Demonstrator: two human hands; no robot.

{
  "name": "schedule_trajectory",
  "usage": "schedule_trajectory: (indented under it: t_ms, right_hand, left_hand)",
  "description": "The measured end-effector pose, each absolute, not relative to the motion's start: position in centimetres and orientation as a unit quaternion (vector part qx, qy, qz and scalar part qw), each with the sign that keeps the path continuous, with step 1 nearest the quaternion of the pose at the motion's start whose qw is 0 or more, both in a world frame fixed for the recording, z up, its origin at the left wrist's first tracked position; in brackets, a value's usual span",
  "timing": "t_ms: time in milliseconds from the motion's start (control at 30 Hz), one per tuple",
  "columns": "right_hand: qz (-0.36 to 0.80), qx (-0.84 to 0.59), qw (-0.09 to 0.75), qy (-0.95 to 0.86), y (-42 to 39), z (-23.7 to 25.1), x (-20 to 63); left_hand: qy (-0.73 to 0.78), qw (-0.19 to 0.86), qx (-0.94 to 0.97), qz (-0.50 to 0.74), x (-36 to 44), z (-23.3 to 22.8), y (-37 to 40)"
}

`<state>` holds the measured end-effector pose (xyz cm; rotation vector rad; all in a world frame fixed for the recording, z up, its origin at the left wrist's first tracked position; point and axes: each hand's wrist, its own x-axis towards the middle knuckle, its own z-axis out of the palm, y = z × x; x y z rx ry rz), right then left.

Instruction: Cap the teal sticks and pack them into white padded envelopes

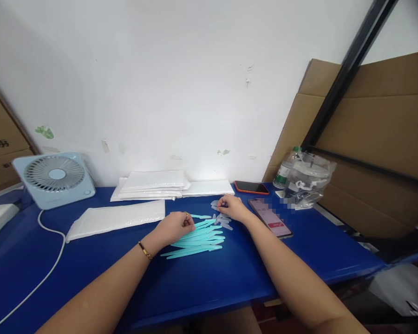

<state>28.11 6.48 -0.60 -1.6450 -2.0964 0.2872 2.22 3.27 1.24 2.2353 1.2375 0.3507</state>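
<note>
Teal plastic sticks [197,240] fanned under left hand [176,226], fingers pinching one; right hand [231,207] fingers seemingly nipping clear cap [218,204].

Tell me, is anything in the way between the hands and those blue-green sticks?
Nothing visible is. The left hand already rests at the pile of turquoise sticks, holding one stick. The right hand is on the small clear caps just beside the pile, with only blue table around.

On the blue counter [230,278] lie two smartphones: one with an orange-red case [251,187], one with a lit screen [270,218]. One pale-blue square desk fan [55,178] stands left. The slim turquoise plastic sticks [198,239] form one pile, too overlapped to count; small clear plastic caps [223,218] likewise.
</note>
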Motion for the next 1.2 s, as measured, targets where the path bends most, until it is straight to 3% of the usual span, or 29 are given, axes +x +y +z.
schedule_trajectory:
  t_ms: [200,367,633,867,1067,1200]
  right_hand:
    - [0.161,-0.578,0.261,-0.756,6.1,-0.3,28.0]
    - [0.266,-0.481,0.323,-0.770,5.2,0.6,27.9]
    - [0.301,-0.465,0.326,-0.766,4.8,0.7,27.8]
    - [0.290,-0.460,0.303,-0.783,4.4,0.7,26.2]
    - [0.209,-0.477,0.294,-0.801,4.8,0.6,26.6]
    - [0.160,-0.472,0.229,-0.836,4.9,0.7,27.9]
  left_hand:
    - [0.467,0.266,0.821,0.192,1.2,0.9,4.5]
    - [0.475,0.280,0.812,0.192,0.9,0.7,5.2]
    - [0.474,0.290,0.807,0.198,0.9,0.9,5.1]
    - [0.465,0.280,0.818,0.188,1.2,0.7,5.2]
    - [0.479,0.140,0.838,0.221,1.6,1.2,4.8]
    - [0.448,0.157,0.862,0.180,1.9,1.6,4.2]
